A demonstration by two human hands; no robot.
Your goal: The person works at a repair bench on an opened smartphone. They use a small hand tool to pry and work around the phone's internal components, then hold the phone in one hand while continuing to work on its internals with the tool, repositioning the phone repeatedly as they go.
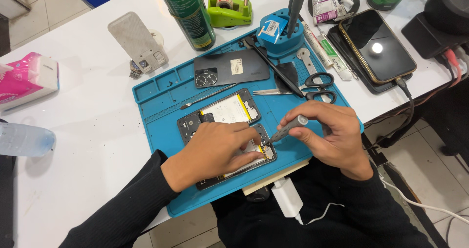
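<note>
- Left hand lies flat on the opened phone, fingers spread, at the blue mat's centre.
- Right hand, at the phone's 3 o'clock, fingers closed around a screwdriver, tip touching the phone.

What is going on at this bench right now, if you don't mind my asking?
A person is working on an opened phone lying on a blue work mat. The left hand presses down on the phone, while the right hand holds a small screwdriver with its tip at the phone's right edge. A second opened phone lies just behind, with a removed back cover and scissors further back.
</note>
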